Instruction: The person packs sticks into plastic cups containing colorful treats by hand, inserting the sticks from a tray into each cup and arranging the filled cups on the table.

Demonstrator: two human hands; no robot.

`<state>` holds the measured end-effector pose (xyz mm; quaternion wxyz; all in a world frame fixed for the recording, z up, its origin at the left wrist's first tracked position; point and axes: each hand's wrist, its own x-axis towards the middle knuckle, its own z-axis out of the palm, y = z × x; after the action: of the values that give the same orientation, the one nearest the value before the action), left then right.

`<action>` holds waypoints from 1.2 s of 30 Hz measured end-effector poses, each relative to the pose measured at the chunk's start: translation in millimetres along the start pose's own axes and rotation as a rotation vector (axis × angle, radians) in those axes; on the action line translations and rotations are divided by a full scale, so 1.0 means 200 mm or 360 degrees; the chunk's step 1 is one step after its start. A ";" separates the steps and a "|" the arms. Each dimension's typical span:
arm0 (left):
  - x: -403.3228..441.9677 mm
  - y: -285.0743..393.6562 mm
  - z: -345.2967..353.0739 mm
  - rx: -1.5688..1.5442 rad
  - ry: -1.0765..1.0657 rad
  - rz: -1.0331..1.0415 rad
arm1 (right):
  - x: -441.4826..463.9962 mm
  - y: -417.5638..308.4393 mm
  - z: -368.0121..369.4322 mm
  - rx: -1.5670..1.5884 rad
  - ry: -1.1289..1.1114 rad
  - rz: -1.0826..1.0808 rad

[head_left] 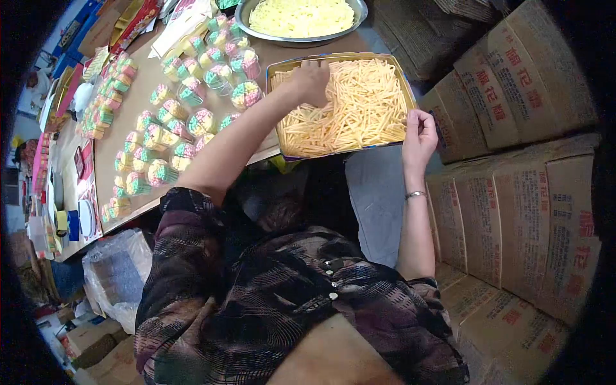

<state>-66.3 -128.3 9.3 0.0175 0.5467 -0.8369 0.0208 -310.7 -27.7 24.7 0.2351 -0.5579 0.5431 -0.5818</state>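
My left hand [311,83] is over the left part of a shallow rectangular box [274,135] filled with thin pale-yellow sticks [356,102]. Its fingers are curled down among the sticks. The fingertips are hidden, so what they hold does not show. With thumb and fingers pinched at the box's right rim, my right hand [420,138] grips the edge. A band circles my right wrist. Left of the box, many small clear cups [247,95] packed with pink, yellow and green pieces stand in rows on the brown table.
A metal basin [242,19] of pale-yellow pieces sits beyond the box. Stacked cardboard cartons [500,83] line the right side. More cups [106,96] and rolls of tape [72,223] are at the table's left. A plastic-wrapped box [119,266] is below the table's edge.
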 end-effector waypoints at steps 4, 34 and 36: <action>-0.02 0.00 -0.09 -0.0171 -0.0302 -0.0182 | -0.01 0.04 0.02 0.0014 0.0004 0.0020; -0.21 0.12 -0.22 -0.1185 -0.0206 0.0181 | 0.04 -0.13 0.35 -0.0010 -0.0446 -0.0385; -0.21 0.16 -0.19 -0.1348 -0.0087 0.0087 | 0.03 -0.16 0.36 -0.0052 -0.0540 -0.0275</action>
<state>-78.7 -75.0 44.7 0.2177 0.4693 -0.7858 -0.3389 -237.0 -50.1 40.9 0.2634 -0.6964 0.4551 -0.4885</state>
